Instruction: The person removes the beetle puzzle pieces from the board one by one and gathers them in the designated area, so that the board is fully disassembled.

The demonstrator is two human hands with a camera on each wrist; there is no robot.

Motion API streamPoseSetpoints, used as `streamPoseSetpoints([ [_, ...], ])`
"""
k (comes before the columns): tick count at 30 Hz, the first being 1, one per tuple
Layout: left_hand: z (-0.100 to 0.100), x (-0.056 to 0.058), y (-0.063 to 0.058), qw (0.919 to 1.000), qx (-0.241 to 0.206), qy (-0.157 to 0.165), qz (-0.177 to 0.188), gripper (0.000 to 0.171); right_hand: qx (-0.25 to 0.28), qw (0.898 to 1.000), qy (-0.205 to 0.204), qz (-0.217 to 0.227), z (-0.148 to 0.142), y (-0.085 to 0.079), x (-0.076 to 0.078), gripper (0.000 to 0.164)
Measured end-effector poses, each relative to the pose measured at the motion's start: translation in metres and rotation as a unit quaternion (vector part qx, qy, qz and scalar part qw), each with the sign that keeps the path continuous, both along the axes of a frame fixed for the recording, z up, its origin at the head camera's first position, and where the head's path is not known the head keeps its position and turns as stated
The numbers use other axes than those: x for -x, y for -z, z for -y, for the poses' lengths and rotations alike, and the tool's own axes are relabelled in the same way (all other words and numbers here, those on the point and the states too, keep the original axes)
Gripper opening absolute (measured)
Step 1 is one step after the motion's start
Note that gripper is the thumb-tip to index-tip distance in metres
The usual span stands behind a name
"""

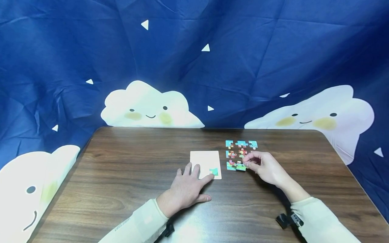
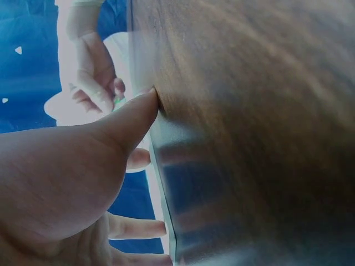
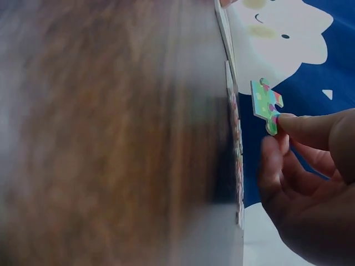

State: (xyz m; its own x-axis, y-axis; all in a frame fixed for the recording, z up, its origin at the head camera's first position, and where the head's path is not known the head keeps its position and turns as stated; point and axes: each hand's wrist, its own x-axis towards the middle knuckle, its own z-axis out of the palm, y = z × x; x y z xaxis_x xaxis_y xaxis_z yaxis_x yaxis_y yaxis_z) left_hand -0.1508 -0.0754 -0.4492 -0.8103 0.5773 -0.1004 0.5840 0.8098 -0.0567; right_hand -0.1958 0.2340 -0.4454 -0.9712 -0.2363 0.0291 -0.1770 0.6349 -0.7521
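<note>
My right hand [image 1: 268, 168] pinches a jigsaw puzzle piece [image 3: 262, 102] between thumb and fingers, raised off the table in the right wrist view. The piece is mostly green, with pink and red bits along one side. Several more puzzle pieces [image 1: 241, 144] in blue, red and green lie in loose rows beside and beyond that hand, which covers part of them. Fingers spread, my left hand [image 1: 186, 189] rests on the near edge of a white square board [image 1: 205, 158]. A green and light-blue patch [image 1: 214, 171] shows at the board's near right corner, close to the index finger.
Everything lies on a dark brown wooden table [image 1: 136, 152]. Behind it hangs a blue cloth [image 1: 182, 60] printed with smiling white clouds and small triangles. A black wrist device [image 1: 288, 220] is strapped at the right sleeve.
</note>
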Motion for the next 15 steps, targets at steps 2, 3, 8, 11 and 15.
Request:
streamPoseSetpoints([
  [2,-0.0003,0.0001,-0.0004,1.0000,-0.001,0.000,0.002,0.071,-0.012,1.000,-0.001,-0.007,-0.0024,0.0011,0.0005,0.004],
  [3,-0.0005,0.0002,-0.0007,1.0000,-0.002,0.000,0.002,0.071,-0.016,1.000,-0.001,-0.010,-0.0036,0.0018,0.0007,0.004],
  [8,-0.0006,0.0003,-0.0014,1.0000,0.000,0.002,0.000,0.070,-0.021,1.000,-0.004,-0.007,-0.0077,0.0043,0.0024,0.004],
  [11,-0.0004,0.0000,-0.0013,1.0000,0.003,0.002,0.000,0.070,-0.031,1.000,-0.004,-0.002,-0.0098,0.0064,0.0045,0.005],
  [15,-0.0003,-0.0001,-0.0010,1.0000,0.005,0.002,0.001,0.070,-0.044,0.999,-0.002,0.005,-0.0112,0.0085,0.0074,0.006],
])
